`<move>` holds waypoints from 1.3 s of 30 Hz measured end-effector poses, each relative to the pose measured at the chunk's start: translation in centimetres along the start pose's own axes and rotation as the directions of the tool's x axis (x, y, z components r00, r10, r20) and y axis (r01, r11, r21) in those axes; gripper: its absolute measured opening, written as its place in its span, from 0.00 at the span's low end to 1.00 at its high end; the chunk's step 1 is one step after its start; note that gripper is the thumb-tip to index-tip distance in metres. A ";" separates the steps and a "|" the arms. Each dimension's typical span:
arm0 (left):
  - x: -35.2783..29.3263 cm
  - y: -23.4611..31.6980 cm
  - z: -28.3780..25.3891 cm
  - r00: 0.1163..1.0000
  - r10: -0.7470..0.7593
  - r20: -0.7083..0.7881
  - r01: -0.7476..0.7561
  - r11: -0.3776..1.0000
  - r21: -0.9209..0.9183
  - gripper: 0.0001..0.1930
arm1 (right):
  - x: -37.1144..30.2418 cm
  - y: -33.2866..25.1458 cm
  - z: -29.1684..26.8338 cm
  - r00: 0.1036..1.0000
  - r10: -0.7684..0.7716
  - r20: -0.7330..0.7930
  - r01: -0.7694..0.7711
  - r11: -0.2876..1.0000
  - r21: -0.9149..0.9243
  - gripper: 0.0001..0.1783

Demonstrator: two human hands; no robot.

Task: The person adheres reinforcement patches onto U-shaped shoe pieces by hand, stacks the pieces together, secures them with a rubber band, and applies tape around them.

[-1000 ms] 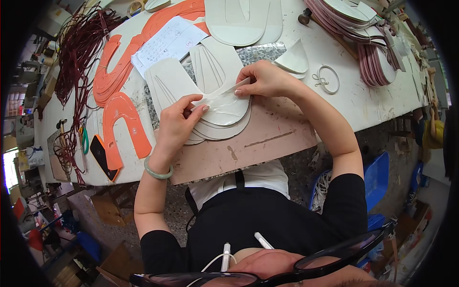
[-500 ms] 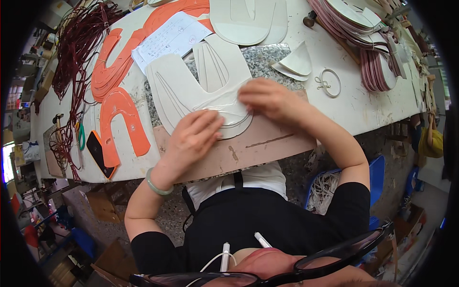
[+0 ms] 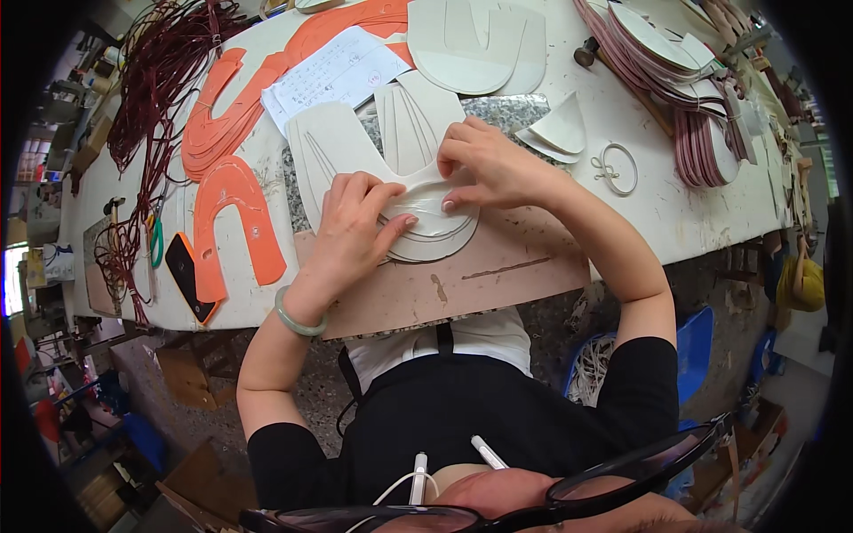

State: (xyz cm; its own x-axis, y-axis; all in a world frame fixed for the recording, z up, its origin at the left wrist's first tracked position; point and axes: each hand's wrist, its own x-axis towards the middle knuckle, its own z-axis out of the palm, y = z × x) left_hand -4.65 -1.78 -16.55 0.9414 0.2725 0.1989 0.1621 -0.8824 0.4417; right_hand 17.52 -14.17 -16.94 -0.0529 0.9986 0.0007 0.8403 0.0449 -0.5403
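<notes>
A white U-shaped piece (image 3: 322, 133) with curved lines on its arms lies in front of me, its rounded end toward me. My left hand (image 3: 351, 226) grips the left side of its bend, fingers curled over the inner edge and thumb on the near side. My right hand (image 3: 493, 167) pinches the right side of the bend in the same way. Between my thumbs, a shiny curved band (image 3: 422, 197) of the piece bulges up. Layered rounded edges show below it. The undersides of my fingers are hidden.
Under the piece are a brown board (image 3: 400, 298) and a speckled slab (image 3: 515, 111). Left are orange U-shaped pieces (image 3: 267, 249), a phone (image 3: 188, 280) and dark red cords (image 3: 147, 115). Right are white offcuts (image 3: 562, 124), a ring (image 3: 633, 169) and stacked pieces (image 3: 697, 147). Written paper (image 3: 333, 75) lies beyond.
My hands have gone from resting flatter on the bend to pinching it, thumbs now showing. The band between them has risen into a bulge. The whole view has shifted slightly.
</notes>
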 end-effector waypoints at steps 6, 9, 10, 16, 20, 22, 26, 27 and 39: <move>-0.5 -0.5 0.4 0.998 0.047 0.030 -0.037 0.962 -0.270 0.13 | -2.8 -2.0 0.5 0.978 -0.044 -0.202 0.061 0.995 0.081 0.09; -0.9 0.4 -0.4 1.000 0.007 -0.029 -0.017 0.928 -0.372 0.14 | -6.1 -2.8 -2.2 0.993 0.093 -0.070 -0.063 0.936 0.347 0.12; -0.7 0.0 -0.5 0.999 0.010 -0.049 -0.025 0.946 -0.324 0.15 | -7.7 -2.2 -3.4 0.989 0.147 -0.023 -0.127 0.917 0.379 0.13; 0.6 -1.3 0.0 0.998 0.041 -0.053 -0.051 0.977 -0.207 0.15 | -8.6 -0.6 -4.1 0.925 0.095 -0.367 -0.172 0.968 -0.182 0.13; 2.0 -2.2 0.3 1.000 -0.016 0.013 0.019 0.973 -0.231 0.11 | -3.2 -0.3 -0.8 0.953 -0.031 -0.302 0.009 0.997 -0.073 0.12; 2.3 -2.4 -0.2 0.999 -0.030 0.039 0.039 0.965 -0.260 0.10 | -1.6 0.7 -0.2 0.971 0.014 -0.238 -0.015 1.000 -0.003 0.12; 2.2 -2.6 -0.3 0.996 -0.062 0.071 0.080 0.951 -0.299 0.11 | -1.2 0.7 -0.2 0.980 0.003 -0.201 -0.001 1.000 0.009 0.09; 1.9 -2.7 -0.3 0.995 -0.066 0.071 0.084 0.950 -0.300 0.11 | -2.2 -0.3 -0.3 0.977 -0.098 -0.187 0.089 0.995 -0.052 0.07; 1.5 -2.5 -1.0 0.982 -0.161 0.102 0.189 0.879 -0.438 0.14 | -4.9 -2.9 -1.0 0.984 -0.156 -0.085 0.169 0.970 0.174 0.31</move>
State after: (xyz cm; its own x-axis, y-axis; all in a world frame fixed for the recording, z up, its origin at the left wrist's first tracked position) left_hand -3.95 1.24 -16.44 0.9281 0.3706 0.0353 0.1910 -0.5555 0.8093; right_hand 15.90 -19.17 -14.51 -0.1372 0.9781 0.1565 0.7127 0.2072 -0.6702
